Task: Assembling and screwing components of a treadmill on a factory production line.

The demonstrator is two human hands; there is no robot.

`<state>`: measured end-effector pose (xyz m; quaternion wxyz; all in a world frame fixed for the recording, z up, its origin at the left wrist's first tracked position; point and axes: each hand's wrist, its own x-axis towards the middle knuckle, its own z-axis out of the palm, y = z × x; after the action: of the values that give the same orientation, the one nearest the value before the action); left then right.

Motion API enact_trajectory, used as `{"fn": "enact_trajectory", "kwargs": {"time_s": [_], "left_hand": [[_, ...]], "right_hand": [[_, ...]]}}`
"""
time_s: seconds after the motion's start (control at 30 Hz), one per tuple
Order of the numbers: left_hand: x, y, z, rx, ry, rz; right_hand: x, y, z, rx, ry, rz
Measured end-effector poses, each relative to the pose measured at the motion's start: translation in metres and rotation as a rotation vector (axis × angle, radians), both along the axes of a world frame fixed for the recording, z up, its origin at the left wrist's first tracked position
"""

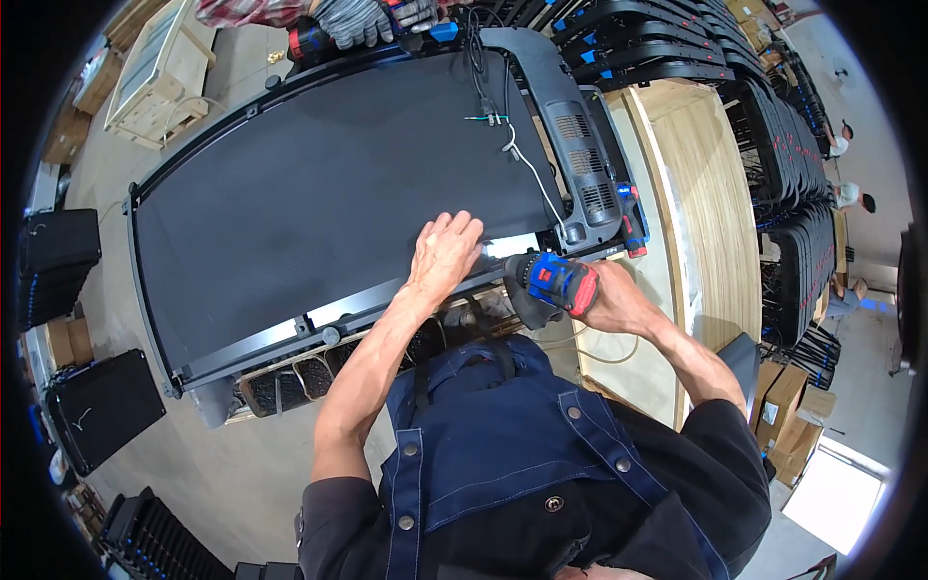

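Observation:
A treadmill deck with a black running belt [319, 184] lies in front of me, its dark motor cover [580, 155] at the right end. In my right hand [619, 300] is a blue and red cordless drill [556, 278], its dark front end over the near side rail [387, 295]. My left hand [447, 253] rests at the belt's near edge, left of the drill. Its fingers are bent together; what they hold, if anything, is hidden beneath them. Loose black cables and a white wire [530, 169] lie across the belt beside the motor cover.
Across the deck, a co-worker's grey-gloved hands [358, 19] are by another red and blue power tool [307, 39]. A small red and blue tool [632, 222] lies right of the motor cover. Stacked black frames [793, 164], a wooden crate [159, 77] and cardboard boxes [783, 401] stand around.

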<state>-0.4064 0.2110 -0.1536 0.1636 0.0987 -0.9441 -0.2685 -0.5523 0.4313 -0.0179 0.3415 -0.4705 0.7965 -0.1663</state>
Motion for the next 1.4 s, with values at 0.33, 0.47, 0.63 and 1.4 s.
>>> {"fn": "enact_trajectory", "kwargs": {"time_s": [0.33, 0.47, 0.63, 1.4], "left_hand": [[-0.001, -0.003, -0.003, 0.034, -0.042, -0.02], [-0.001, -0.002, 0.0, 0.039, -0.062, -0.034], [-0.001, -0.003, -0.003, 0.054, -0.037, -0.03], [0.042, -0.003, 0.011, 0.115, 0.2, 0.023]], "right_hand": [[-0.015, -0.032, -0.002, 0.143, -0.007, 0.092], [-0.017, -0.036, -0.005, 0.187, 0.011, 0.121], [-0.014, -0.049, 0.003, 0.236, 0.011, 0.115], [0.003, -0.1, 0.015, 0.503, 0.226, 0.187]]}}
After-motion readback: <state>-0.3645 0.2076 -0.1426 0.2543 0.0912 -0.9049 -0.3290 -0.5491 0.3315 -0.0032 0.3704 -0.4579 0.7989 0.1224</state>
